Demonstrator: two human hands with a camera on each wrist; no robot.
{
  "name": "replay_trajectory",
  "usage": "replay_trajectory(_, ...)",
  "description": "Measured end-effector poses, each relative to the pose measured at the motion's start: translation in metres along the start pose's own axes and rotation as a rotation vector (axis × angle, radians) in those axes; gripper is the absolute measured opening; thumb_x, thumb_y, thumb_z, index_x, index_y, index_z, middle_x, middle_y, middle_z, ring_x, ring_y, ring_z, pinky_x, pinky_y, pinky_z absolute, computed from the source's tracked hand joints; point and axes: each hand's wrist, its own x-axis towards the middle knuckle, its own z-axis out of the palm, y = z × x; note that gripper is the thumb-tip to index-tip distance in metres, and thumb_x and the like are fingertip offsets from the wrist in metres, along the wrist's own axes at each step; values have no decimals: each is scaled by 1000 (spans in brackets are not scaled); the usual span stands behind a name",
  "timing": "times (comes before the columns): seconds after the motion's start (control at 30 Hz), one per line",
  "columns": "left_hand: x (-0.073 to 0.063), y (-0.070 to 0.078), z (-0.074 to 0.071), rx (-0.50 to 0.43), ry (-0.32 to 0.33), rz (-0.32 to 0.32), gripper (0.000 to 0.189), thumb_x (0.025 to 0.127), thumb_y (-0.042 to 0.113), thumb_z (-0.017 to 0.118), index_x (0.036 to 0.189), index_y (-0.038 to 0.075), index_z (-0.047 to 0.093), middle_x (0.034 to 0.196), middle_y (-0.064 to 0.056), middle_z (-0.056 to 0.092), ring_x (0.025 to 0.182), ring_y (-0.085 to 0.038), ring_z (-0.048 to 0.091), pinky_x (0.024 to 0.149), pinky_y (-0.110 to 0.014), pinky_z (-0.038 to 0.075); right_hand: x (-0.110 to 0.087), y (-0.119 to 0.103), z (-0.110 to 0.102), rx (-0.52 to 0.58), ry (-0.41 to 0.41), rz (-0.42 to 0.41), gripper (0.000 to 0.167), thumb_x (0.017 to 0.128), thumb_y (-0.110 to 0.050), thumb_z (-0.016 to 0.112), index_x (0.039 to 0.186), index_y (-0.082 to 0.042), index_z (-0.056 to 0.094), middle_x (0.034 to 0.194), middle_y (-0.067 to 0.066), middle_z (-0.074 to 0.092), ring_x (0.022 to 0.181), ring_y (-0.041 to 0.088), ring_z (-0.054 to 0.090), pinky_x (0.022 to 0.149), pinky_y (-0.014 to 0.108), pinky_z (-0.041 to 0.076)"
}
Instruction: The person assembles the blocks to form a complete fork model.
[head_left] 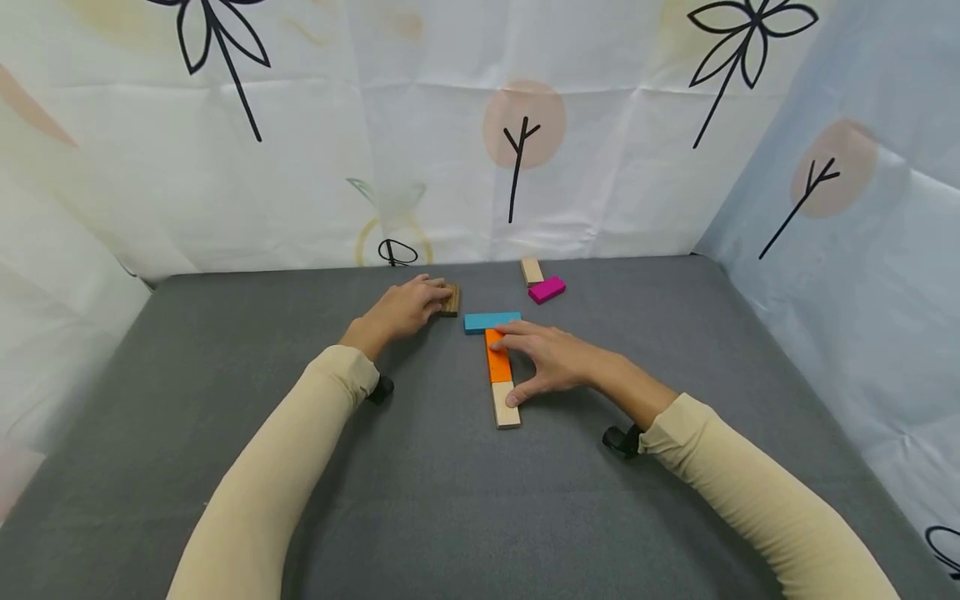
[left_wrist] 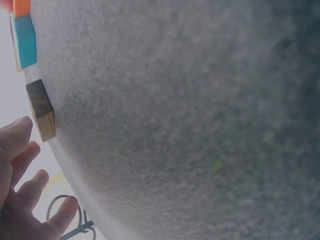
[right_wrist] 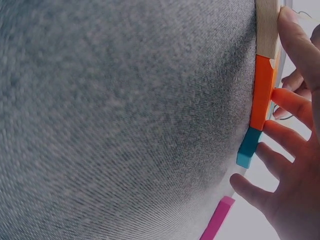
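Note:
In the head view, a blue block [head_left: 492, 322] lies crosswise at the far end of an orange block [head_left: 498, 360]. A pale wooden block [head_left: 505, 408] continues the line toward me. My right hand [head_left: 557, 358] spreads over this row, thumb at the pale block and fingers by the orange and blue ones. The right wrist view shows those fingers extended along the blocks. Farther left, my left hand [head_left: 401, 308] reaches to a dark brown block [head_left: 451, 300], partly hidden by its fingers. In the left wrist view, the fingers are spread beside the brown block [left_wrist: 41, 107]; contact is unclear.
A magenta block [head_left: 547, 290] lies behind the row to the right, close to another pale block [head_left: 532, 272] near the table's back edge. Patterned white cloth [head_left: 435, 167] hangs behind the grey table [head_left: 450, 517], with more cloth at both sides.

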Motion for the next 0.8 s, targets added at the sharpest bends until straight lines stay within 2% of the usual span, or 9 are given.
replay_trajectory(0.27, -1, -4, -4, -61, 25, 34, 40, 103, 14, 56, 142, 7, 55, 156, -17, 38, 144, -37, 33, 110, -54, 34, 1, -1, -2, -3, 1, 8, 87, 79, -62, 76, 147, -14, 50, 161, 10, 29, 148, 30, 27, 114, 60, 26)
replay_trajectory(0.47, 3, -10, 2, -112, 3, 17, 41, 103, 15, 55, 144, 8, 52, 158, -18, 34, 145, -38, 30, 114, -56, 28, 2, -1, -2, -6, -12, 15, 88, 79, -63, 75, 147, -14, 50, 162, 9, 29, 148, 30, 26, 113, 60, 26)
replay_trajectory(0.8, 12, 2, 8, -106, 8, -10, 42, 103, 21, 56, 143, 10, 54, 156, -16, 37, 145, -37, 31, 114, -54, 29, 1, 1, -1, 4, -14, 8, 87, 79, -61, 75, 148, -13, 49, 162, 9, 28, 148, 30, 26, 113, 60, 26)
